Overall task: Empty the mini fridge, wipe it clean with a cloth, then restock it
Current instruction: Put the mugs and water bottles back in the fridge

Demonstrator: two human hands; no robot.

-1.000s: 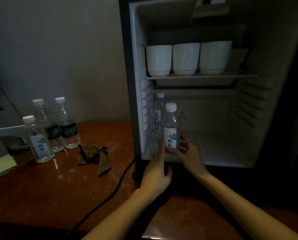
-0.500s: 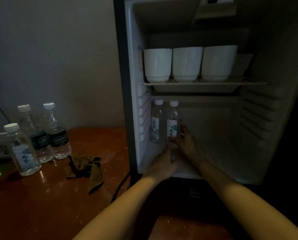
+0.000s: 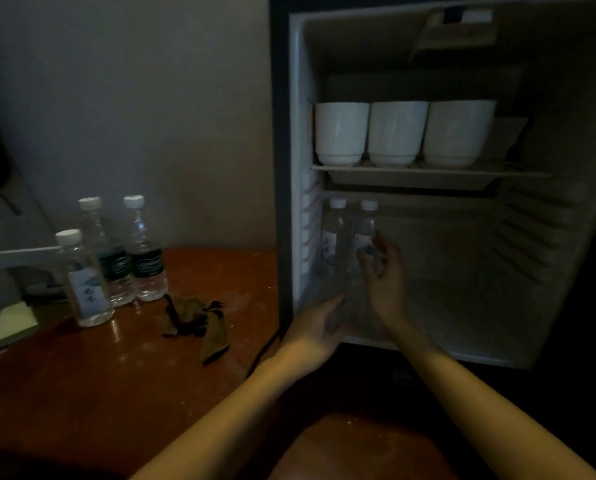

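Note:
The mini fridge (image 3: 549, 271) stands open on the right. Three white cups (image 3: 397, 133) sit in a row on its upper shelf. Two clear water bottles stand upright at the back left of the lower compartment. My right hand (image 3: 383, 282) curls its thumb and fingers round the label of the right-hand bottle (image 3: 367, 220), next to the other bottle (image 3: 333, 237). My left hand (image 3: 313, 327) lies at the fridge's lower front edge, its fingers reaching towards that bottle's base and holding nothing. The picture is dark and blurred.
Three more water bottles (image 3: 85, 282) stand on the brown table (image 3: 81, 393) at the left near the wall. A crumpled brown cloth (image 3: 199, 320) lies between them and the fridge. A black cable (image 3: 265, 351) runs along the fridge's left side. A yellow pad (image 3: 14, 322) sits at the far left.
The bottle went from the fridge's front edge to the back left, beside the other bottle, carried by my right hand. My left hand trailed behind at the front edge.

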